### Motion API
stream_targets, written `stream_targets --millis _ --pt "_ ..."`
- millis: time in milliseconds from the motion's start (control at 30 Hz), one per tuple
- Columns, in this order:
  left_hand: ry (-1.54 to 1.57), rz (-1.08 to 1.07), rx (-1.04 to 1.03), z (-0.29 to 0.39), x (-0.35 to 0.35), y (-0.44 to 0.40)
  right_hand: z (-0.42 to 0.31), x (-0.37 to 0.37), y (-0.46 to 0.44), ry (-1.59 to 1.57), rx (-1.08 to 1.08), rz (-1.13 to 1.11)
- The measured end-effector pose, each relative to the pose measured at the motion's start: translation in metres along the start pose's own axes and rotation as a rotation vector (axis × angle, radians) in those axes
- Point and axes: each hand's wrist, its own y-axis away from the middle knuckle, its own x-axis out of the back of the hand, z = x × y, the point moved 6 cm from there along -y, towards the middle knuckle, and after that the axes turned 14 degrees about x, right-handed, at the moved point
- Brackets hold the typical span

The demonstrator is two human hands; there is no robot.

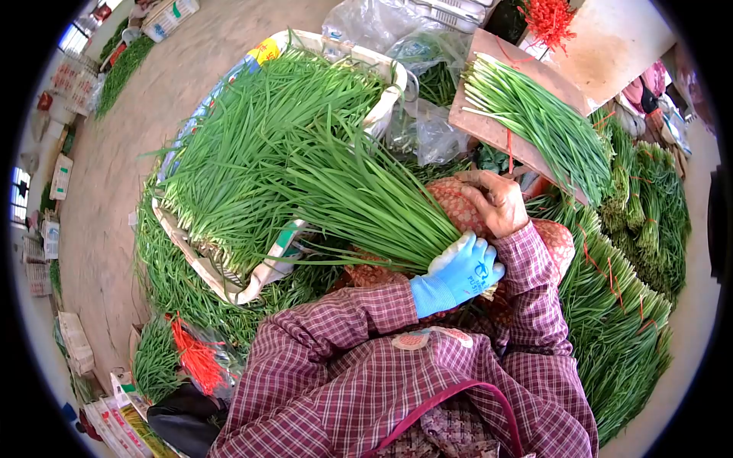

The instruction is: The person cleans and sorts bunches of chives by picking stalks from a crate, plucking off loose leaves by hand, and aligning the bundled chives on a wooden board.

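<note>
My left hand (pixel 458 276), in a blue and white glove, is wrapped round the lower end of a bunch of green chives (pixel 374 202). The leaves fan out to the upper left, over the edge of a white basket (pixel 248 286) heaped with loose chives (pixel 259 130). Bare and curled, my right hand (pixel 495 202) is just above the glove, by the patterned cloth over my knee (pixel 456 200). Its fingertips bend down toward the palm, and whether anything small is between them is hidden.
A board (pixel 466 118) at the upper right carries a bunch with pale stems (pixel 534 122). Red ties (pixel 548 23) lie beyond it, more (pixel 200 359) at the lower left. Tied bundles (pixel 611 328) are stacked on the right. Plastic bags (pixel 435 133) lie behind the basket.
</note>
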Motion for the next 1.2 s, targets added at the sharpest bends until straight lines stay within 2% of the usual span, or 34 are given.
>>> stream_targets --millis 33,67,100,167,233,400,633,1000,1133,1200 --pt "0.001 0.001 0.004 0.001 -0.004 0.002 -0.001 -0.002 -0.002 -0.007 0.009 0.003" --pt "0.005 0.094 -0.016 0.004 -0.003 0.006 0.0 -0.005 -0.005 -0.016 0.031 -0.001" --pt "0.014 0.186 -0.038 0.008 -0.001 0.009 -0.004 -0.008 -0.01 -0.109 -0.044 -0.003" --pt "0.033 0.176 -0.045 0.014 -0.004 0.014 -0.008 -0.01 -0.016 -0.085 -0.066 -0.053" --pt "0.079 0.231 -0.017 0.015 -0.003 0.019 -0.011 -0.016 -0.023 -0.097 0.007 -0.11" --pt "0.065 0.349 -0.002 0.016 -0.003 0.025 -0.021 -0.035 -0.033 -0.174 -0.024 -0.29" --pt "-0.002 0.334 -0.024 0.017 -0.005 0.027 -0.027 -0.054 -0.034 -0.141 0.11 -0.359" --pt "0.028 0.284 -0.035 0.018 -0.011 0.029 -0.031 -0.057 -0.023 0.001 -0.189 -0.58" --pt "0.036 0.324 -0.03 0.015 -0.004 0.028 -0.024 -0.054 -0.019 -0.085 -0.107 -0.493" --pt "0.044 0.313 -0.041 0.014 0.0 0.025 -0.023 -0.046 -0.018 -0.245 -0.075 -0.386"
